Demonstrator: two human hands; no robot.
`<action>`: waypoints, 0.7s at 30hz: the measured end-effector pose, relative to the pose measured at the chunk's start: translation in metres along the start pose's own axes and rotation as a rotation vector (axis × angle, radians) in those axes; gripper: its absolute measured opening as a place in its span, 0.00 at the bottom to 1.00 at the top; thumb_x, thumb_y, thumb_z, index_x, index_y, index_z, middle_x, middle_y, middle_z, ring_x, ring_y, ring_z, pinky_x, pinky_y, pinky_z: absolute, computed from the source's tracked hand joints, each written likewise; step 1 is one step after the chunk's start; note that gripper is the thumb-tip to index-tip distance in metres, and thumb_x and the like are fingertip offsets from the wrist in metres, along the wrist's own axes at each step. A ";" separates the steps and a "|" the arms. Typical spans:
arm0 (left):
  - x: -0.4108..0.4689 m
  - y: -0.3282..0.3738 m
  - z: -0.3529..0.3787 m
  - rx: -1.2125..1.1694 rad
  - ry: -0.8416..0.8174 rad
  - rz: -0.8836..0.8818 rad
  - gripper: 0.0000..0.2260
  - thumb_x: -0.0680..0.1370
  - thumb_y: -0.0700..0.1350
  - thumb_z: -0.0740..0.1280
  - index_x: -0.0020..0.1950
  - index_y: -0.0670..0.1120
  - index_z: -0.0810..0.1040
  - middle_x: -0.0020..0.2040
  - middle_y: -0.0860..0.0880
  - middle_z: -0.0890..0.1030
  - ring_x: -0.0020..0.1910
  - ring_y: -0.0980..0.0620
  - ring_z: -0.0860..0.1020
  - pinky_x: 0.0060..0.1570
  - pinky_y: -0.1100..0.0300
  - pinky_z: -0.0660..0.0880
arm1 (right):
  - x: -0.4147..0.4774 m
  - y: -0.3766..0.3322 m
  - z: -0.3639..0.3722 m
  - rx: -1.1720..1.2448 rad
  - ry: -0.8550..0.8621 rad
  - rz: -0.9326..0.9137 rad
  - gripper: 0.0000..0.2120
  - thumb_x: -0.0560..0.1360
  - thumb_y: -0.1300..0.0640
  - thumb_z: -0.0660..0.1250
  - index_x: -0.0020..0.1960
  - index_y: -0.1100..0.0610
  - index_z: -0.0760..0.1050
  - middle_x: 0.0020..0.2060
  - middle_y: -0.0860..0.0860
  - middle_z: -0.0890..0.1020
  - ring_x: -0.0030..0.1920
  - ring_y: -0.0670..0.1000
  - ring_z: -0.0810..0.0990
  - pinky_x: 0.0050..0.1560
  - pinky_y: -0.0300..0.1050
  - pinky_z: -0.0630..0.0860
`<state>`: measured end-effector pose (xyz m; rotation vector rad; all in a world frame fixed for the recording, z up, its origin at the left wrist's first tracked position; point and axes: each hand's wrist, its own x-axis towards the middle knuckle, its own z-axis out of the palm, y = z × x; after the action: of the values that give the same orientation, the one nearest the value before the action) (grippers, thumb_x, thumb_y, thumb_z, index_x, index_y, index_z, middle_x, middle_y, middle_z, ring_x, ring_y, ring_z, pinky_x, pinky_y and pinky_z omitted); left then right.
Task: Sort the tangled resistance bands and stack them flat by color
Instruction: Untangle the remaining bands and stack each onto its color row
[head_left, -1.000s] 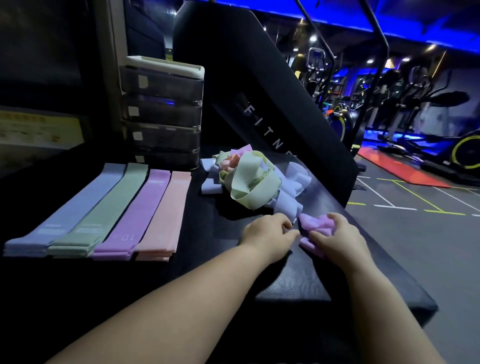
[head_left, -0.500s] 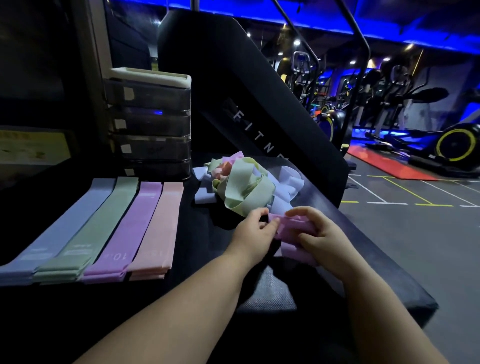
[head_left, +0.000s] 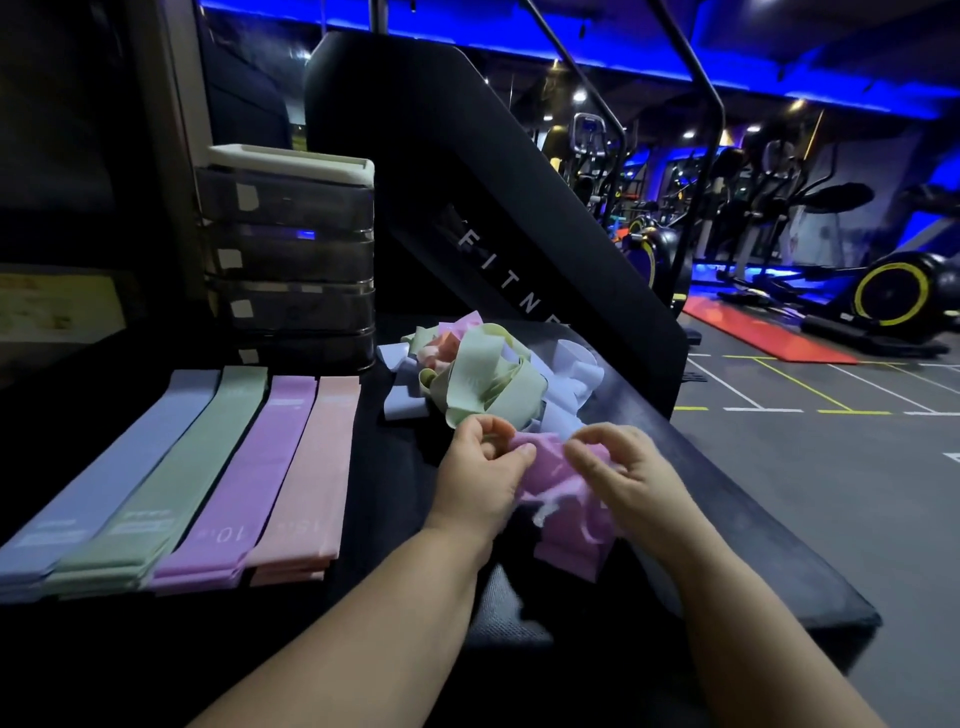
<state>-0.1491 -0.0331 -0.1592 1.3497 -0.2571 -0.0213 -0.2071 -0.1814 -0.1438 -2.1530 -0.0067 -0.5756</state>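
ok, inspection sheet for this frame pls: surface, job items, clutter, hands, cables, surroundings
Surface: black padded top, dimly lit.
Job's things: four flat stacks side by side at left: blue stack, green stack, purple stack, pink stack. The tangled pile lies beyond the hands and mixes green, blue and pink. The purple band is crumpled, held between both hands.
Clutter: drawer unit at the back, behind the stacks.
Hands: left hand and right hand both pinch the purple band.
Cables: nothing seen.
Surroundings: black panel lettered FITN behind the pile; exercise machines and red mat on the floor at right; blue ceiling lighting.
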 end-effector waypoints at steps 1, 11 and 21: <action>-0.001 0.000 0.001 0.002 -0.020 0.001 0.10 0.75 0.34 0.69 0.47 0.48 0.73 0.43 0.44 0.79 0.41 0.50 0.77 0.46 0.56 0.76 | 0.002 0.001 -0.001 -0.038 0.053 -0.007 0.13 0.69 0.31 0.66 0.40 0.40 0.78 0.49 0.47 0.78 0.50 0.36 0.75 0.50 0.29 0.69; -0.014 0.010 0.005 -0.071 -0.223 0.033 0.16 0.77 0.33 0.66 0.57 0.52 0.70 0.49 0.43 0.82 0.48 0.51 0.80 0.52 0.56 0.77 | -0.002 -0.004 -0.006 0.376 -0.041 0.195 0.20 0.68 0.42 0.74 0.56 0.48 0.77 0.45 0.45 0.83 0.43 0.42 0.81 0.41 0.37 0.76; -0.014 0.007 0.004 0.131 -0.119 0.180 0.22 0.74 0.37 0.73 0.59 0.57 0.69 0.48 0.50 0.77 0.47 0.53 0.78 0.49 0.67 0.76 | 0.001 -0.011 -0.010 0.486 0.065 0.125 0.08 0.75 0.67 0.69 0.48 0.56 0.80 0.38 0.50 0.83 0.35 0.43 0.79 0.34 0.38 0.74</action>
<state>-0.1644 -0.0328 -0.1539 1.4531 -0.4863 0.0675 -0.2124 -0.1822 -0.1303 -1.6504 0.0216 -0.5095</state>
